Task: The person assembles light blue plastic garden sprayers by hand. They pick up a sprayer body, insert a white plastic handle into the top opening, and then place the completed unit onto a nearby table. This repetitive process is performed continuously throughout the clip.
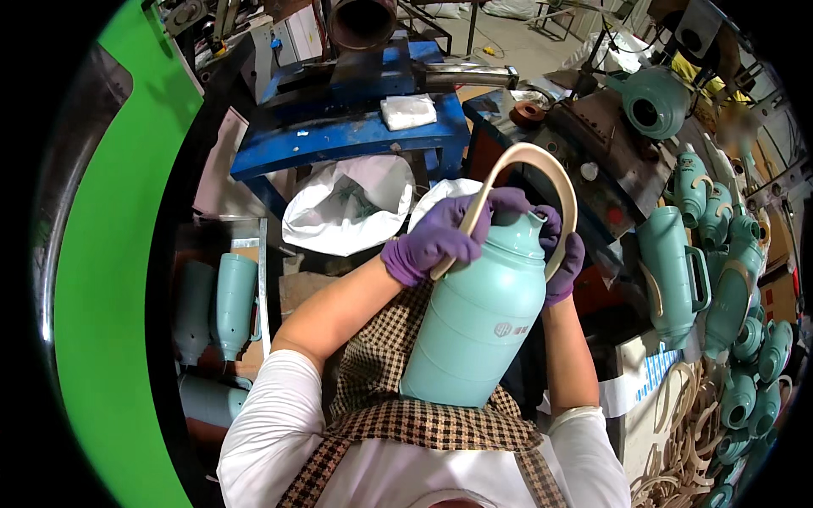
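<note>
A mint-green vacuum flask (478, 326) leans back against my checked apron, its spouted top facing away from me. A beige carrying handle (532, 152) arches over that top, its two ends coming down along the flask's shoulders. My left hand (440, 240), in a purple glove, is closed on the handle's left leg near its lower end. On the other side, my right hand (561, 267), also gloved in purple, closes around the handle's right end beside the shoulder. Its fingertips reach behind the spout, and part of that hand is hidden by the handle and flask.
Ahead stands a blue metal bench (339, 140) with a white folded cloth (408, 111). Below it sits a white sack (347, 207). Left, a crate holds flask bodies (235, 296). Right are several flasks (669, 271) and a heap of beige handles (686, 423). A green panel (110, 296) edges the left.
</note>
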A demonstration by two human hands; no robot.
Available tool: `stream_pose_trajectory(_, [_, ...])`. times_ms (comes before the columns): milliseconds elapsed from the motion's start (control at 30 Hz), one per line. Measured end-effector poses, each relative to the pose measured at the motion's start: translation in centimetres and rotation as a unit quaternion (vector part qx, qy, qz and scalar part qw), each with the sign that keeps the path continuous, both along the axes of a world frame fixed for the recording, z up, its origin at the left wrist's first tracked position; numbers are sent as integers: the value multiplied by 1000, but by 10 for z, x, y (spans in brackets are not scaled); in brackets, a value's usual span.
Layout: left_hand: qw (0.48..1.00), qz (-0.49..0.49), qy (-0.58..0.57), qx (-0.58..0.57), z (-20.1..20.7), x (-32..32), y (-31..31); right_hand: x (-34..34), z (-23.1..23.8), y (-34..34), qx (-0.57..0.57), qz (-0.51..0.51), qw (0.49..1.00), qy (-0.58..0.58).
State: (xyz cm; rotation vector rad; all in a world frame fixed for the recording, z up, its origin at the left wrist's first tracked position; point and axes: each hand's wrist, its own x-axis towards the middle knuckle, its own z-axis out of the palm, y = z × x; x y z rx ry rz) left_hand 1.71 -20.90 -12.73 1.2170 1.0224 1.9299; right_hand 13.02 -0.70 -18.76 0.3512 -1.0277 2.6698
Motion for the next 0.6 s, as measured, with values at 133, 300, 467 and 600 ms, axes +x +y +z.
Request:
stream_pose_trajectory(133, [941, 203, 266, -47, 18, 19, -6, -9, -11, 12, -116, 150, 981, 46])
stream_pose_trajectory(300, [701, 140, 687, 131, 49, 34, 0, -11, 14, 7, 121, 60, 987, 91])
stream_pose_trajectory(467, [784, 144, 590, 124, 3, 57, 31, 55, 38, 55, 281, -122, 950, -58])
stream_pose_trajectory(600, [833, 111, 537, 71, -36, 94, 6, 226, 42, 120, 147, -412, 896, -78])
